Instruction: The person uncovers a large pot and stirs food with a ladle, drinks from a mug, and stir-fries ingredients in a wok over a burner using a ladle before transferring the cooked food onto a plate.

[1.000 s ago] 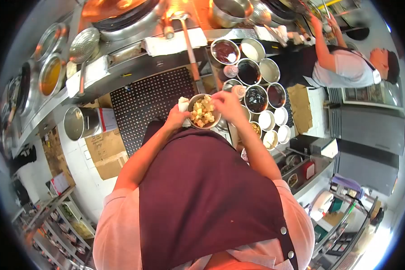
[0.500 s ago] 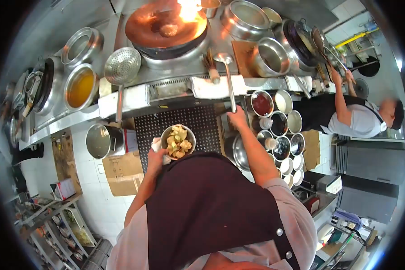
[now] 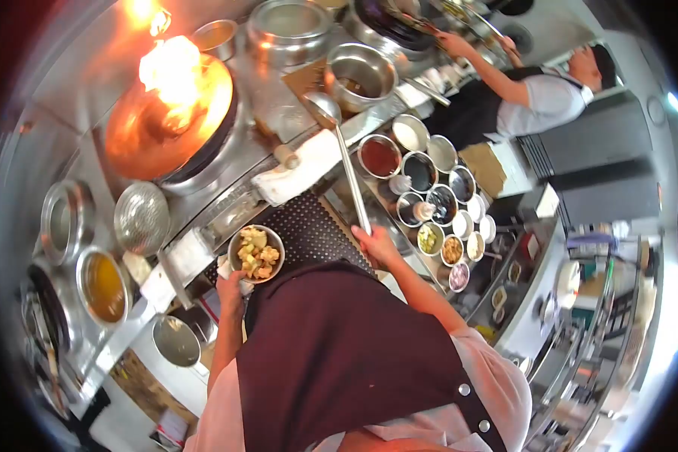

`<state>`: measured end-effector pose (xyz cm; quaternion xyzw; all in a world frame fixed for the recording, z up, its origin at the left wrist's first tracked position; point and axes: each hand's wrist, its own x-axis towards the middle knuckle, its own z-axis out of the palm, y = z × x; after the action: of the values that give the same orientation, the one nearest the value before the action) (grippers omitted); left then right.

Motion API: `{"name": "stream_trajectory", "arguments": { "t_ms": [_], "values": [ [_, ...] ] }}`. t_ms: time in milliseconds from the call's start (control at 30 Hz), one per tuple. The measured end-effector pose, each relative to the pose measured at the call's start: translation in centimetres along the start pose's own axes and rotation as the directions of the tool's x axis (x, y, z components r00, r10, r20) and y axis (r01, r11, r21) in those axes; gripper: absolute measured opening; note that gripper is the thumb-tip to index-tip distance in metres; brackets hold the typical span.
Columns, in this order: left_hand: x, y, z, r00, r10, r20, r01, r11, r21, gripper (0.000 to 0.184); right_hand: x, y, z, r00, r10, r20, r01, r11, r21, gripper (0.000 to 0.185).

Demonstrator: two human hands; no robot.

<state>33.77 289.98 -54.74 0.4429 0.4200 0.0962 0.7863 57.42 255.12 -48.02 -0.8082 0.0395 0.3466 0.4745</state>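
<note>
My left hand [image 3: 231,290] grips a small metal bowl [image 3: 282,260] by its near-left rim, with a white cloth [image 3: 224,267] by the fingers. Pale yellow-brown chunks of food [image 3: 256,255] fill the bowl, too coarse in view to name. Closed around the handle end of a long metal ladle [image 3: 352,181] is my right hand [image 3: 380,247]. The ladle's head rests near the stove edge, beside a folded white towel [image 3: 294,172]. Up and left of the bowl, a wok [image 3: 139,143] has tall flames [image 3: 175,71] rising from it.
A perforated skimmer [image 3: 142,217] and a pot of amber liquid [image 3: 104,285] sit along the stove's left side. Right of the ladle stand several seasoning bowls, one holding red sauce [image 3: 379,156]. A co-worker [image 3: 539,98] handles a pan farther right. A deep pot [image 3: 361,71] stands behind.
My view has turned to the right, so the wok and stove shift left and tilt. Flames in the wok look larger. More seasoning bowls show. Both hands keep their holds.
</note>
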Motion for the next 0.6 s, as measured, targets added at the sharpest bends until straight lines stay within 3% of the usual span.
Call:
{"name": "stream_trajectory", "arguments": {
  "t_ms": [33, 100, 200, 300, 400, 600],
  "values": [
    [0.3, 0.1, 0.6, 1.000, 0.012, 0.013, -0.012, 1.000, 0.011, 0.057, -1.4, 1.2, -1.7, 1.000, 0.008, -0.027, -0.007, 1.000, 0.018, 0.036],
    [0.2, 1.1, 2.3, 1.000, -0.012, 0.028, 0.011, 0.999, 0.039, 0.057, -5.6, 0.5, -5.3, 0.966, -0.152, -0.210, 0.134, 0.986, -0.096, 0.034],
    [0.5, 0.8, 4.1, 0.998, -0.032, 0.055, 0.030, 0.998, 0.047, 0.058, -9.9, -2.3, -10.9, 0.984, -0.107, -0.144, 0.110, 0.994, 0.010, 0.030],
    [0.9, -0.7, 5.6, 0.998, -0.028, 0.051, 0.025, 0.998, 0.060, 0.058, -9.5, -2.4, -14.7, 0.983, -0.112, -0.145, 0.111, 0.994, -0.010, 0.028],
    [0.0, -1.4, 8.2, 0.989, 0.061, 0.133, -0.058, 0.998, -0.025, 0.057, -8.4, -1.7, -18.5, 0.992, -0.079, -0.099, 0.081, 0.996, 0.022, 0.028],
    [-3.5, -5.4, 9.8, 0.999, 0.037, 0.012, -0.036, 0.997, -0.075, 0.058, -5.5, -0.3, -24.5, 0.999, -0.023, 0.047, 0.028, 0.995, -0.094, 0.034]
  ]
}}
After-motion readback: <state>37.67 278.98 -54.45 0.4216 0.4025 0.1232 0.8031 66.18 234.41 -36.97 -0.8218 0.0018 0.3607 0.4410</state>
